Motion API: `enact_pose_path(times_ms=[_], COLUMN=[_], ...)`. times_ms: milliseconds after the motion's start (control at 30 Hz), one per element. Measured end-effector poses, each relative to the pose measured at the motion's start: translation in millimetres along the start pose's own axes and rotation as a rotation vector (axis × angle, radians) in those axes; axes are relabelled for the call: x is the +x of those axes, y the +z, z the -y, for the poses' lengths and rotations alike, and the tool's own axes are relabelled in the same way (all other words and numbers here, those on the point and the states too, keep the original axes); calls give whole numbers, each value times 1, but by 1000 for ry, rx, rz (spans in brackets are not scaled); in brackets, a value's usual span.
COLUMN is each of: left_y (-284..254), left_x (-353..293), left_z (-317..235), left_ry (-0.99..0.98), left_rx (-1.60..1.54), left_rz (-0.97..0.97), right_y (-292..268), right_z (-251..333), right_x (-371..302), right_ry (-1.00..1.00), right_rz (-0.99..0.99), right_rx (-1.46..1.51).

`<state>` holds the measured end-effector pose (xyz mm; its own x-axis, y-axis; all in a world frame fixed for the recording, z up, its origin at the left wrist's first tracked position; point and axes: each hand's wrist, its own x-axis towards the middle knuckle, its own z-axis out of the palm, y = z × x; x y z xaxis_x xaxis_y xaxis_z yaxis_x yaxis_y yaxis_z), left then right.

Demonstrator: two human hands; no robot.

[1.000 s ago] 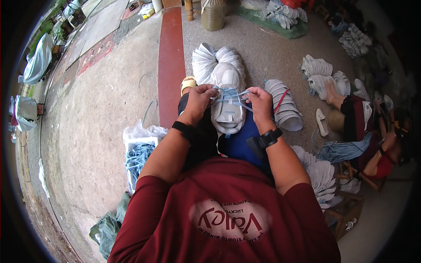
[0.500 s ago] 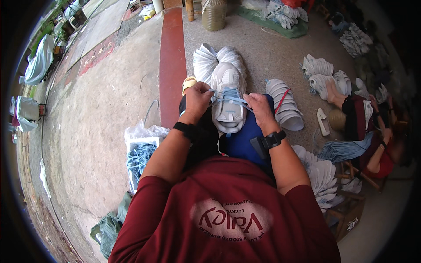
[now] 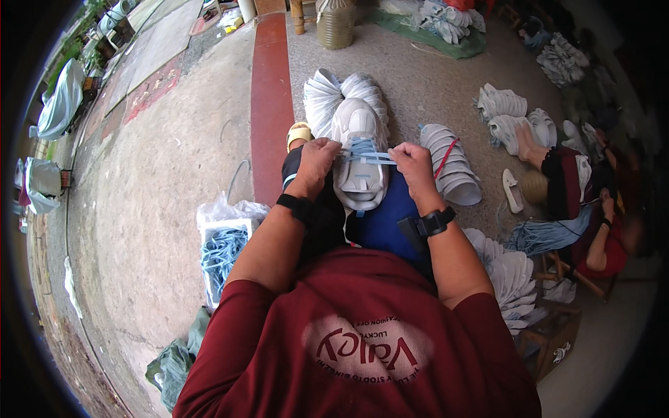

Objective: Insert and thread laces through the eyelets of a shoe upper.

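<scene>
A white and grey sneaker (image 3: 360, 182) rests across my lap, its toe pointing away from me. Light blue shoelace (image 3: 364, 146) runs in crossed rows through its upper eyelets. On the left side of the shoe, my left hand (image 3: 319, 159) pinches one stretch of the lace between thumb and fingers. My right hand (image 3: 412, 166) grips another stretch on the right side. Between the two hands the lace is drawn out sideways, fairly taut, over the shoe's tongue. Black bands circle both my wrists.
Stacked white shoe uppers (image 3: 348, 94) lie beyond the sneaker, with a tied stack (image 3: 449, 164) to the right. A white box of blue laces (image 3: 224, 247) stands at my left. At far right a seated person (image 3: 599, 244) sits near more uppers and a blue lace bundle (image 3: 550, 233).
Both hands have levelled the lace, which now runs straighter across the shoe. My right hand has risen slightly. The seated person's arm has shifted.
</scene>
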<state>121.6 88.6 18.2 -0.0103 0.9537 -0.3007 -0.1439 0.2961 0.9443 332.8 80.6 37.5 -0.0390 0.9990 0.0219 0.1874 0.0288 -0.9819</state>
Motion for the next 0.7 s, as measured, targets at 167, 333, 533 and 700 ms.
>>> enact_pose_path(times_ms=[167, 333, 533, 700], left_y=[-5, -6, -27, -89], left_x=[3, 1, -8, -36], left_z=[8, 14, 11, -29], left_ry=[141, 414, 266, 288], left_rx=[367, 676, 506, -40], left_rz=[18, 20, 24, -256], right_y=[1, -51, -80, -85], right_z=[5, 2, -17, -34], right_x=[-11, -25, -41, -40], right_ry=[184, 107, 95, 154], right_rz=[-123, -280, -306, -383], right_rx=[343, 751, 790, 787])
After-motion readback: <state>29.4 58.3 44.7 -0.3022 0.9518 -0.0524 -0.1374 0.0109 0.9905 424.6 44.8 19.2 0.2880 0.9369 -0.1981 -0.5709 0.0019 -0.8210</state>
